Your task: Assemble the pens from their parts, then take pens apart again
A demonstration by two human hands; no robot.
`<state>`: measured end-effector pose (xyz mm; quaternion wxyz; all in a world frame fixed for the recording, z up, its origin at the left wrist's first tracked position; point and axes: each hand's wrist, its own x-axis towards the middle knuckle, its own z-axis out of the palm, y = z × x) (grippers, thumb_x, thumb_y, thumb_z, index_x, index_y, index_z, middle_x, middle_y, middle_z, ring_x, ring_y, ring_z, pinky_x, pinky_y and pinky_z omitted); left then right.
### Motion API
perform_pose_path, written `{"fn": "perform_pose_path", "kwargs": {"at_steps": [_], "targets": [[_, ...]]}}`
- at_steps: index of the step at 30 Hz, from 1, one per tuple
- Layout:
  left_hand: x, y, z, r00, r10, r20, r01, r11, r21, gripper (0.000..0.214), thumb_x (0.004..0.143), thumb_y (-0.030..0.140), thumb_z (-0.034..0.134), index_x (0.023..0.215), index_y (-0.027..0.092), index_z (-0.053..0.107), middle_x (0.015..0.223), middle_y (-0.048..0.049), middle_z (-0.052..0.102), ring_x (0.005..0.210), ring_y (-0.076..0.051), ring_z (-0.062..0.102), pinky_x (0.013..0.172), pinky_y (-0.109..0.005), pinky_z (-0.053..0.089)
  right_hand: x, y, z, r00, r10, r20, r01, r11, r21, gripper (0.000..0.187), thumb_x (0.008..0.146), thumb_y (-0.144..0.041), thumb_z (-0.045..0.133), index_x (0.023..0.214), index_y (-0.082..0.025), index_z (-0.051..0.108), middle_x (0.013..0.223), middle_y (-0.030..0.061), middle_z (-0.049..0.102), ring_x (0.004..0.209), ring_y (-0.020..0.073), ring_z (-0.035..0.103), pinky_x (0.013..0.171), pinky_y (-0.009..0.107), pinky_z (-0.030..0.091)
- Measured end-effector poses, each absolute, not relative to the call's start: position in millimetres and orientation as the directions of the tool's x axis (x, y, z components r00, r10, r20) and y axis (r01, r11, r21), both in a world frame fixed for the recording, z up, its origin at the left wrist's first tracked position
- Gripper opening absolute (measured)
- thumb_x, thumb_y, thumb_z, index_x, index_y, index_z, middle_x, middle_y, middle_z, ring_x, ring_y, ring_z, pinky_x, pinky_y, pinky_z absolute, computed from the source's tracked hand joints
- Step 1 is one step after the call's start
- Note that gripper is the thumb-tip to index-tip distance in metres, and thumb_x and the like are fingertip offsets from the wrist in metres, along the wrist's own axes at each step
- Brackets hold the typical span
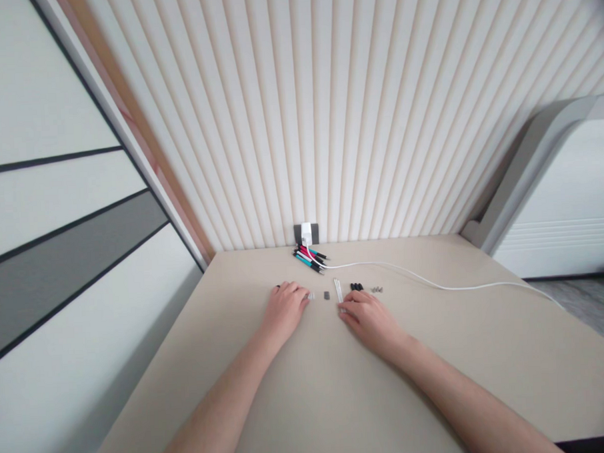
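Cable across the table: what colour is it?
White; the cable shows best in the head view.

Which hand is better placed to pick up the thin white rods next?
Right, probably. The right hand has its fingers at the near end of the thin white rods; the left hand rests further left, by a small clear piece.

No text, label, brand, number or sign can be read anywhere. The pens, the charger and the small parts on the surface are too small to show any print.
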<state>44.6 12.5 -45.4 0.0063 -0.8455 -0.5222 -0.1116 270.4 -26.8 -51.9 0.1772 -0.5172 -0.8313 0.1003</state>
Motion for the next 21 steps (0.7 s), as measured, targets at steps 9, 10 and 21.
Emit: {"fn": "perform_pose_path", "kwargs": {"at_steps": [9, 10, 21], "targets": [[44.3, 12.3, -44.7, 0.429, 0.883, 0.191, 0.886, -0.453, 0.102, 0.016, 0.093, 0.026, 0.056, 0.101, 0.022, 0.068, 0.099, -0.0042, 0.067, 0.098, -0.022, 0.056, 0.082, -0.034, 0.038, 270.9, -26.6, -49.1, -0.386, 0.903, 0.187, 0.819, 0.429, -0.381, 0.021, 0.093, -0.024, 0.054, 0.105, -0.021, 0.071, 0.100, 0.0058, 0.066, 0.095, 0.0186, 0.059, 0.088, 0.029, 0.042], [44.2, 12.3, -45.0, 0.432, 0.881, 0.196, 0.884, -0.456, 0.100, 0.016, 0.093, 0.027, 0.056, 0.101, 0.022, 0.068, 0.099, -0.0043, 0.067, 0.098, -0.022, 0.056, 0.082, -0.034, 0.038, 270.8, -26.7, -49.2, -0.386, 0.903, 0.188, 0.819, 0.429, -0.381, 0.020, 0.093, -0.024, 0.054, 0.105, -0.021, 0.071, 0.100, 0.0057, 0.066, 0.095, 0.0187, 0.059, 0.088, 0.029, 0.042], [44.1, 10.5, -45.1, 0.438, 0.867, 0.240, 0.877, -0.470, 0.100, 0.017, 0.091, 0.024, 0.058, 0.106, 0.025, 0.066, 0.099, -0.0040, 0.065, 0.098, -0.022, 0.056, 0.082, -0.034, 0.039, 270.5, -26.2, -52.9, -0.394, 0.894, 0.214, 0.819, 0.447, -0.360, 0.020, 0.093, -0.026, 0.054, 0.105, -0.022, 0.070, 0.100, 0.0045, 0.066, 0.094, 0.0177, 0.059, 0.087, 0.028, 0.042]]}}
